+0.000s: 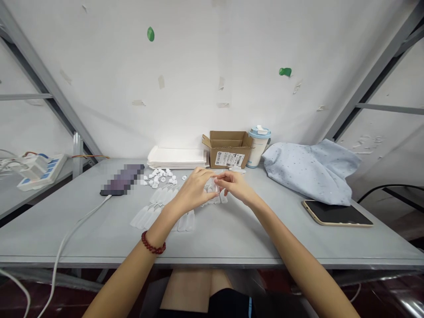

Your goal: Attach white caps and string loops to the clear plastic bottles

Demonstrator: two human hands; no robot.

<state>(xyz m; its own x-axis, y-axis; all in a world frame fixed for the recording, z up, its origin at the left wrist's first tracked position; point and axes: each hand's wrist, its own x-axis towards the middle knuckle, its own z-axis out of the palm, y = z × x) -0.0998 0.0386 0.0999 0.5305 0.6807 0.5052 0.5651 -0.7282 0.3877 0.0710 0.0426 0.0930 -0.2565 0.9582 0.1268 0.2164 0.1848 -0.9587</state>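
Note:
My left hand (196,187), at the middle of the table, curves its thumb and fingers around a small translucent plastic tube (214,186). My right hand (234,185) meets it from the right, fingertips pinched at the tube's upper end. Whether a cap sits there is hidden by the fingers. Beneath and beside my hands lie several flat translucent tubes (148,216) in rows, some covered by my left hand and forearm. Behind the rows, to the left, is a loose scatter of small white caps (155,179).
At the back stand white flat sheets (177,158), an open cardboard box (228,154) and a lidded cup (257,148). Light blue cloth (308,170) lies on the right, partly over a phone (338,213). Another phone (122,179) with a white cable (77,225) lies left.

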